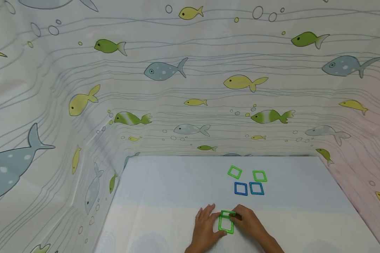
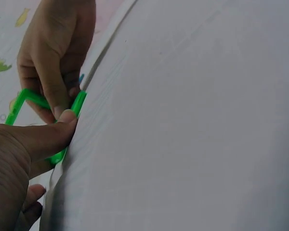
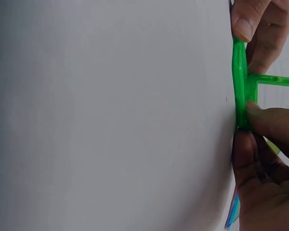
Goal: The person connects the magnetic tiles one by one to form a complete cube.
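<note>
My left grip [image 1: 206,225] holds a flat green square frame [image 3: 239,72]; my right grip [image 1: 248,223] pinches a raised green frame [image 3: 253,91] at its far edge; joining seems underway, needing alignment next

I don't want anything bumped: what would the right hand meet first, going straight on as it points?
The right hand would first meet the standing green square it pinches; beyond that, probably the left hand, though depth is unclear.
</note>
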Demonstrator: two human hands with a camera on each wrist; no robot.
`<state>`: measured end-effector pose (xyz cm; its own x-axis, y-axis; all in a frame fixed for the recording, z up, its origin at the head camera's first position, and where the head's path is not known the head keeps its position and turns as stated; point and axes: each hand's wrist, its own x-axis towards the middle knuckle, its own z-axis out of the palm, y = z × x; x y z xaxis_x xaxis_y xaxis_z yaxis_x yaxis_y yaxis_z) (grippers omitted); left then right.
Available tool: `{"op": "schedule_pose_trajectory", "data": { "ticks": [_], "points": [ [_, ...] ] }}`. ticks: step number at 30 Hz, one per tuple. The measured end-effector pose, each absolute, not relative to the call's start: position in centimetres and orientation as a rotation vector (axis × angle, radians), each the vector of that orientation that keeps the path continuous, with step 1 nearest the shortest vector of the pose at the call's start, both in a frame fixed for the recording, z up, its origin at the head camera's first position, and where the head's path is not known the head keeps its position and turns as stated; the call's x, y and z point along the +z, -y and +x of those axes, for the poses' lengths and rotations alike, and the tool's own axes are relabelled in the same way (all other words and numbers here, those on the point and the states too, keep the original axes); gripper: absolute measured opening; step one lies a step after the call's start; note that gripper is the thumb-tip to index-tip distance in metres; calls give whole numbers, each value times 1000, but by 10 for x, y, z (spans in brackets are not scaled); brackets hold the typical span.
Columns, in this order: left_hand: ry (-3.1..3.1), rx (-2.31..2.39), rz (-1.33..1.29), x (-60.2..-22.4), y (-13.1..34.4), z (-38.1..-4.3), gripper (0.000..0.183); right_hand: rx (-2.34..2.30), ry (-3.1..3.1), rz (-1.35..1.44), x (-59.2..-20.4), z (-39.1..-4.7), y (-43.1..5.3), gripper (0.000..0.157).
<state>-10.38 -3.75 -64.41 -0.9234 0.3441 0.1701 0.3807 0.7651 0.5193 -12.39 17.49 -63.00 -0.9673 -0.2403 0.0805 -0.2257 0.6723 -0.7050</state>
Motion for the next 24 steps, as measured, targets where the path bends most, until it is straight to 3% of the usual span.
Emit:
{"op": "schedule_pose_trajectory", "data": {
  "ticks": [24],
  "points": [
    [2932, -1008, -510, -640, 35, -104, 59, -1124, -2831, -399, -623, -126, -167, 16]
  ]
}}
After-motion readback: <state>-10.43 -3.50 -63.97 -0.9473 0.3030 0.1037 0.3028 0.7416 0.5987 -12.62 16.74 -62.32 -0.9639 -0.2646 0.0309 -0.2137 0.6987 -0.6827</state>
